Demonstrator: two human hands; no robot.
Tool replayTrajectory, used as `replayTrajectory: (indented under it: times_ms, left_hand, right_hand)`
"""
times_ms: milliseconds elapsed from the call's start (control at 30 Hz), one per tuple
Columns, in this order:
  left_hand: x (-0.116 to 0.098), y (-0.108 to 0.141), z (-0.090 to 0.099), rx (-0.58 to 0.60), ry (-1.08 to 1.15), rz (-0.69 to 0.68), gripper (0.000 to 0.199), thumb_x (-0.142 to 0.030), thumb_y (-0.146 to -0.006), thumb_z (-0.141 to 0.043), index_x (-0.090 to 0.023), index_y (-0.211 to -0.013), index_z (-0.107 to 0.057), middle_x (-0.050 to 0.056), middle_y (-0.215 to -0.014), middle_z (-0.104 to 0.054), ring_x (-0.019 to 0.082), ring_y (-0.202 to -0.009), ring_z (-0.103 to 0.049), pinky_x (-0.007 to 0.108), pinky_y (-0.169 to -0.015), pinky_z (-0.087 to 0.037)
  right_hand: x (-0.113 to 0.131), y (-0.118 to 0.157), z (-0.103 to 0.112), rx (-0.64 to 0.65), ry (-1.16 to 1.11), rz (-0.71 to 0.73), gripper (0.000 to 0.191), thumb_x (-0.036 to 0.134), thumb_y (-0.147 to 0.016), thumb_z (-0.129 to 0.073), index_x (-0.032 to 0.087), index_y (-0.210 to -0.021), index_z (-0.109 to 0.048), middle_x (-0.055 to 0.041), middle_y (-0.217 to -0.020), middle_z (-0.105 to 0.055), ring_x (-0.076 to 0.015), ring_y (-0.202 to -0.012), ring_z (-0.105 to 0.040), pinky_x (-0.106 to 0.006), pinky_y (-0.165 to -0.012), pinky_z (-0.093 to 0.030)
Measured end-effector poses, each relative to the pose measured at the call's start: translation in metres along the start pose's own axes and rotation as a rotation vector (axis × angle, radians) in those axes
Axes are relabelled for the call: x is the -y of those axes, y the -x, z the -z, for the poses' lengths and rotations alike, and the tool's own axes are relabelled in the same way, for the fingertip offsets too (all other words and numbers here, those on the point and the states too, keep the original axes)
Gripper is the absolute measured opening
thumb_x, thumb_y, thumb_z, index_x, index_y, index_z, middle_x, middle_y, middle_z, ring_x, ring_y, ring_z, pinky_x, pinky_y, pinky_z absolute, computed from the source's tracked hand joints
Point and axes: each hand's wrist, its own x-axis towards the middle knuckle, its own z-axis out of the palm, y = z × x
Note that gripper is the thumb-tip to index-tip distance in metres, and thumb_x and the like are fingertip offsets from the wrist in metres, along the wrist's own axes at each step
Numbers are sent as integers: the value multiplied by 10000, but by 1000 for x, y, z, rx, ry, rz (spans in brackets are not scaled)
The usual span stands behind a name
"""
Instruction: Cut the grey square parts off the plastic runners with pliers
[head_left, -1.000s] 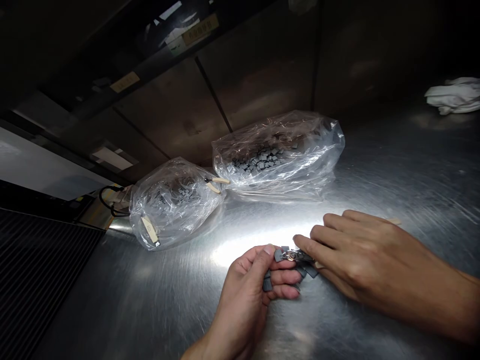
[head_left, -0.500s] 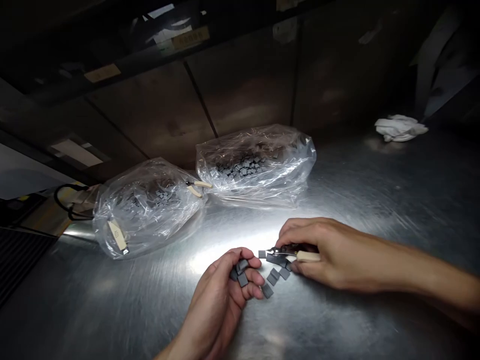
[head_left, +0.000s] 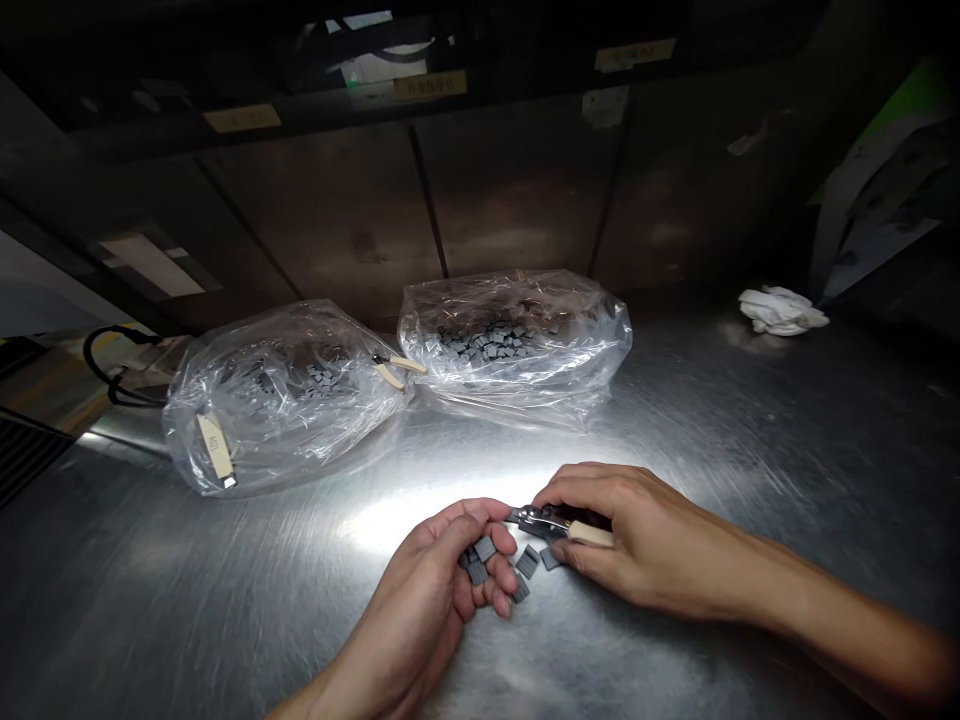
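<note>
- Being cupped in left hand, fingers half-curled: gray tiles.
- Nippers gripped by right hand, fingers wrapped; cutting tips partly obscured.
- Loose tiles scattered between hands, well apart from table's far edge.
- Shelf labels blurred, unreadable.

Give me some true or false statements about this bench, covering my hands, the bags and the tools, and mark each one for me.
1. The right hand holds a tool with cream handles. True.
2. The left hand is empty. False: the left hand holds small grey pieces.
3. Grey pieces show inside both the left bag and the right bag. True.
4. The crumpled white wad lies between the bags. False: the white wad lies off to the right, apart from both.
5. Another cream-handled tool lies where the bags come close together. True.
</note>
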Motion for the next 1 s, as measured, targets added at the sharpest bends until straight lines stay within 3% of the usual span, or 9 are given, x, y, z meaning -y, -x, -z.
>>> replayTrajectory:
  times_ms: [200,367,533,667,867,1000]
  left_hand:
    - [1,0,3,-5,4,-5,169,-163,-897,-598,-122,-945,-755,52,-816,-687,150,-651,-638,259,-560,-509]
    - [4,-1,3,131,-158,-7,270,-362,-954,-652,-116,-944,-761,73,-865,-713,129,-661,-632,236,-565,-487]
    - [5,1,2,227,-183,65,411,-521,-882,-756,-111,-864,-742,75,-871,-722,96,-626,-610,216,-561,-468]
    - [5,3,3,219,-123,112,371,-471,-819,-840,-115,-852,-740,63,-868,-726,86,-611,-612,202,-544,-454]
    - [1,4,1,186,8,141,245,-335,-843,-845,-106,-885,-767,74,-869,-733,86,-638,-632,187,-578,-475]
    - [0,2,0,164,74,129,252,-271,-826,-861,-102,-999,-791,83,-854,-739,103,-657,-652,194,-587,-494]
  right_hand:
    - [-3,0,-2,-7,-76,-6,275,133,-907,-669,283,-1122,-753,30,-1030,-756,-165,-945,-678,-309,-860,-497]
    - [0,1,-5,-105,-348,-36,217,292,-972,-682,300,-1180,-747,31,-1043,-769,-153,-984,-710,-255,-857,-551]
    - [5,4,-14,-81,-380,-54,281,315,-974,-694,307,-1253,-722,31,-1051,-783,-129,-937,-727,-214,-818,-567]
    - [7,5,-17,-91,-375,-15,286,291,-979,-680,292,-1261,-723,14,-1072,-796,-142,-967,-739,-218,-848,-578]
    - [11,2,-13,-143,-393,27,207,223,-1003,-609,278,-1130,-763,8,-1037,-784,-158,-964,-737,-239,-839,-583]
    - [5,3,-11,-201,-214,85,210,221,-990,-600,240,-1145,-739,-22,-999,-770,-179,-890,-727,-286,-773,-582]
